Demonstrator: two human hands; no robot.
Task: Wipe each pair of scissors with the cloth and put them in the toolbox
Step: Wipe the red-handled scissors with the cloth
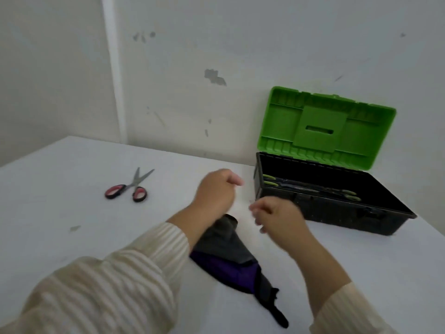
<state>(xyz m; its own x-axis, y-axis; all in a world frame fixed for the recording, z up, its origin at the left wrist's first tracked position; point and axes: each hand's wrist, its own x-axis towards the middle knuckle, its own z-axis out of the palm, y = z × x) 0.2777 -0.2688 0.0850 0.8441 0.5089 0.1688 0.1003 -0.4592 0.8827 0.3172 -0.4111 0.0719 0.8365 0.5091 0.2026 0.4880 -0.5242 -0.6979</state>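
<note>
A pair of scissors with red-and-black handles (131, 189) lies on the white table at the left, blades slightly apart and pointing away. The black toolbox (313, 208) stands open at the right, its green lid (325, 128) leaning against the wall. Inside it lie green-handled scissors (310, 188). My left hand (216, 191) hovers mid-table with curled fingers, and the dark grey and purple cloth (231, 251) bunches up into its palm and trails toward me. My right hand (279, 218) is just in front of the toolbox, fingers loosely curled, holding nothing.
The white table (72, 213) butts against a scuffed white wall behind the toolbox. A small grey scrap (75, 228) lies on the table at the left. My striped sleeves fill the lower part of the view.
</note>
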